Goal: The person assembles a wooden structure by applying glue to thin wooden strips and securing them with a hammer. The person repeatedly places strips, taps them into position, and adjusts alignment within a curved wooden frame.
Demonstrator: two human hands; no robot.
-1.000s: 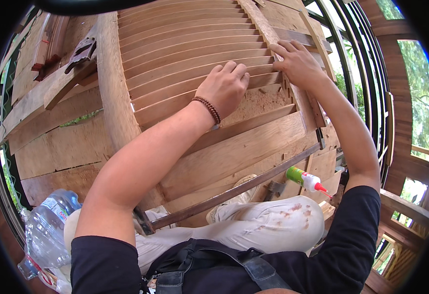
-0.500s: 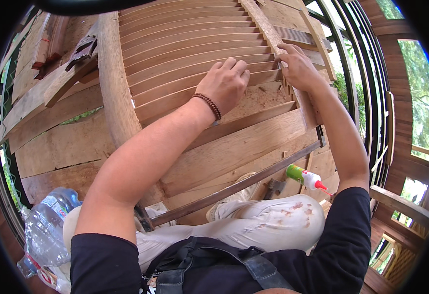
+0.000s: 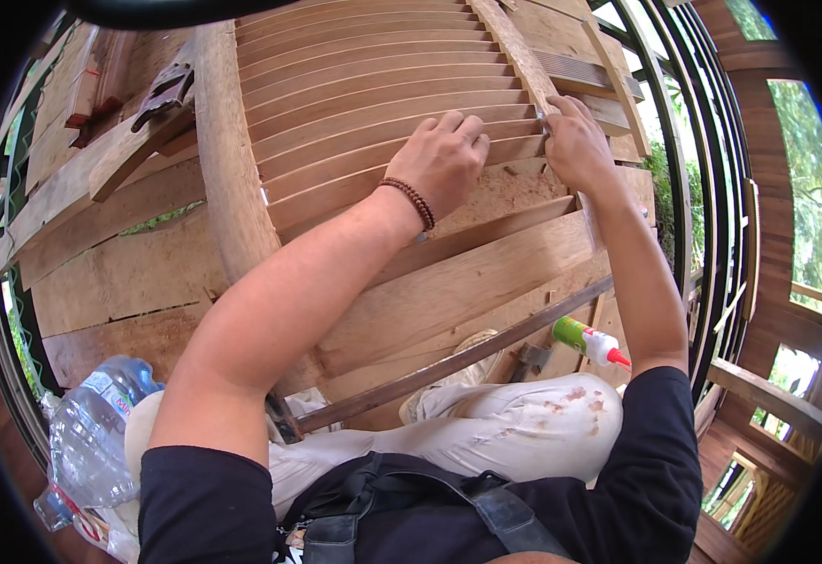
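A louvred wooden frame lies in front of me, with several thin slats [image 3: 364,105] set across between a left side rail [image 3: 232,141] and a right side rail [image 3: 516,58]. My left hand [image 3: 444,162], a beaded bracelet at its wrist, is closed over one of the nearest slats; its fingertips are hidden behind the wood. At that slat's right end, my right hand [image 3: 580,148] has its fingers bent round the right side rail, thumb toward the slat ends. Below the slats, a wide bottom rail [image 3: 458,282] joins the two side rails.
A glue bottle [image 3: 587,340] with a red nozzle lies by my right knee. A dark bar [image 3: 448,362] crosses before my legs. Large plastic bottles [image 3: 101,423] are at lower left. A handsaw handle [image 3: 164,97] rests on boards left; dark railings [image 3: 679,141] stand right.
My right hand has shifted slightly down the right rail and its fingers are more bent. The left hand keeps its place on the slat. The whole view has moved a little.
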